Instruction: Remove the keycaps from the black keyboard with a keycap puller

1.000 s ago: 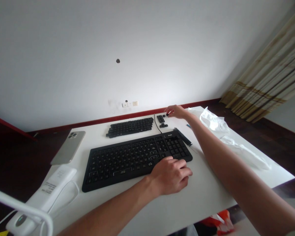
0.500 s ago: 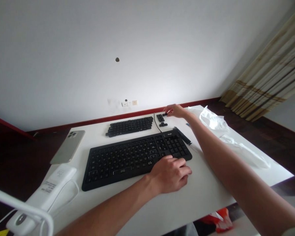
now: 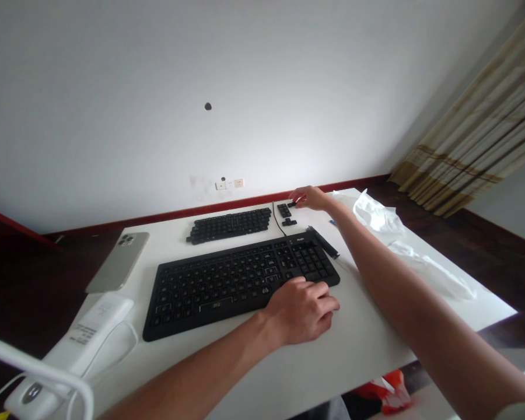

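Note:
A black keyboard (image 3: 227,280) without its caps lies at a slant on the white table, bare key seats showing. My left hand (image 3: 301,309) is curled over its front right edge; the fingertips are mostly hidden beneath the hand. My right hand (image 3: 308,198) reaches to the table's far edge, its fingertips closed around a small black keycap (image 3: 292,204). Left of those fingers is a small block of keycaps (image 3: 284,210), with a few more keycaps (image 3: 289,222) nearer. Behind the keyboard a large group of black keycaps (image 3: 231,225) lies arranged in rows.
A long black strip (image 3: 322,241) lies at the keyboard's right end. Crumpled white plastic bags (image 3: 376,213) cover the right side. At left are a phone (image 3: 120,262) and a white power strip (image 3: 85,335) with a cord. A dark cable (image 3: 277,219) runs behind the keyboard.
The whole view has shifted slightly to the left. Both hands stay in nearly the same places, the right at the far keycaps and the left at the keyboard's edge.

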